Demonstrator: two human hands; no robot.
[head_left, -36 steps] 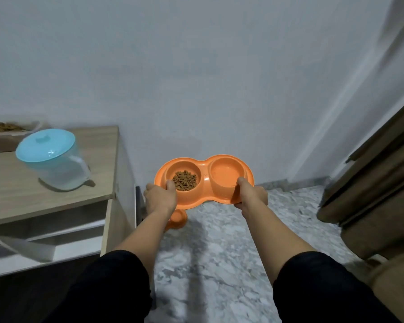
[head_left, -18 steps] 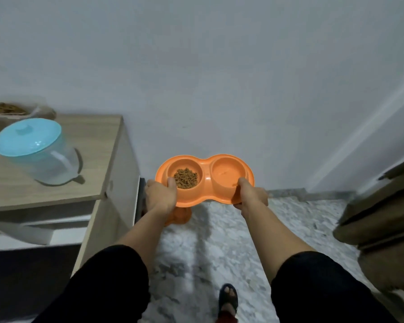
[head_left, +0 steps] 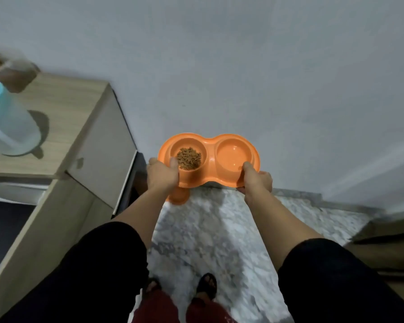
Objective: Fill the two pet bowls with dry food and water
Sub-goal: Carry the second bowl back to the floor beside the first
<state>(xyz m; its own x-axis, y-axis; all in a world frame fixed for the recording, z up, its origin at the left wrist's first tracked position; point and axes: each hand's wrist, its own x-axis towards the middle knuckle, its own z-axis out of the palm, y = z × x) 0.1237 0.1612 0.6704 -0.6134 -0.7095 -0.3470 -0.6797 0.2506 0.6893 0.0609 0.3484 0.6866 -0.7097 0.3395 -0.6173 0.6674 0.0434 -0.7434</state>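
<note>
Far left, a pitcher (head_left: 7,117) with a pale blue lid stands on a wooden cabinet (head_left: 63,106), with a container of brown kibble (head_left: 0,68) behind it by the wall; both blurred. Moving right, the left hand (head_left: 162,174) grips the near-left rim of the orange double bowl (head_left: 209,163), thumb curled over the edge beside the dry food (head_left: 189,157) in the left well. The right well (head_left: 234,153) looks glossy; whether it holds water cannot be told. The right hand (head_left: 257,181) grips the near-right rim, thumb on top, fingers under. The bowl is carried level in the air near the wall, above the marble floor (head_left: 208,234), long axis running left to right across the body, 1 hand at each end, both equally near. Below, 2 sandalled feet (head_left: 207,284) stand on the floor. Judgement: setting it down calls for lowering both ends together, or the contents tip.
</note>
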